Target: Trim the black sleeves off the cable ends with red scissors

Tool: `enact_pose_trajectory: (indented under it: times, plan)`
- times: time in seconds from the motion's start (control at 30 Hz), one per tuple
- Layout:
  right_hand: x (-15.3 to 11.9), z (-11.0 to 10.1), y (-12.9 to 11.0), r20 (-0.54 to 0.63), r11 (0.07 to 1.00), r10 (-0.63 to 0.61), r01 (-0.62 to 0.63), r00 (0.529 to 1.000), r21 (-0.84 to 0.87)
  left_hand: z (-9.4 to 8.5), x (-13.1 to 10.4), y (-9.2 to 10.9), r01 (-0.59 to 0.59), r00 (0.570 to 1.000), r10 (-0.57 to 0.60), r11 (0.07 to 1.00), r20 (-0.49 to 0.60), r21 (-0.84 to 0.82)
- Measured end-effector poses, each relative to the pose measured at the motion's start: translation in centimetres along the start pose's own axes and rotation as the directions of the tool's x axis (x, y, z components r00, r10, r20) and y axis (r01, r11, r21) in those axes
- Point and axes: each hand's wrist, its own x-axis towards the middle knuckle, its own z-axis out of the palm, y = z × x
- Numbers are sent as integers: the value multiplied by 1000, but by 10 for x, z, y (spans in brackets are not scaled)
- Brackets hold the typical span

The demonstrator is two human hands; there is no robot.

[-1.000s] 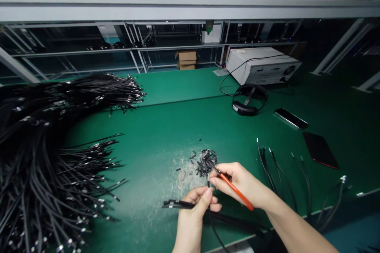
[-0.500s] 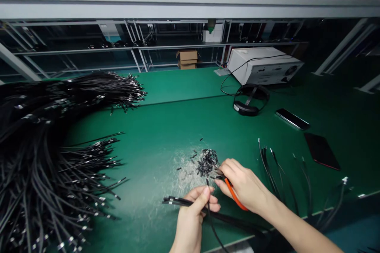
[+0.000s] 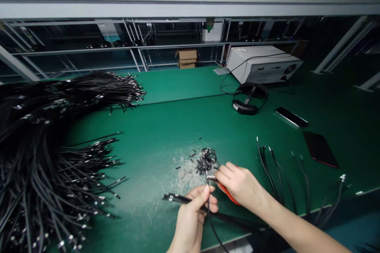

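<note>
My left hand is closed on black cables; a few cable ends stick out to its left, and one single cable stands upright between thumb and forefinger. My right hand is wrapped round a cutting tool with orange handles. The tool's metal jaws are at the tip of the upright cable, which looks pale there. Just beyond the jaws lies a pile of short black pieces, with clear scraps around it.
Large bundles of black cables cover the left side. At the right are a headset, a white box-shaped device, a phone, a dark flat object and loose cables near the edge.
My right hand has brought the tool's jaws left to the upright cable's tip, where a pale end now shows. My left hand keeps its hold, almost unmoved.
</note>
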Motion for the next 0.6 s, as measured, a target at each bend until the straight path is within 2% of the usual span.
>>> enact_pose_trajectory:
  times: [0.33,0.4,0.47,0.53,0.57,0.6]
  plan:
    - [3,-8,8,94,997,-54,50,994,50,5,-3,2,-33,999,33,999,-37,10]
    - [5,-10,9,120,995,-41,30,992,99,5,-2,1,-39,998,40,999,-40,8]
    - [8,-11,9,137,975,5,-35,991,217,3,-1,1,-44,998,43,999,-41,-7]
    - [12,-12,5,150,883,106,-162,983,440,3,1,1,-42,999,41,999,-30,-24]
    - [14,-12,1,173,782,166,-236,971,577,3,1,1,-42,999,41,999,-25,-29]
    - [16,-12,-2,214,641,220,-306,952,704,4,1,1,-40,999,39,999,-21,-30]
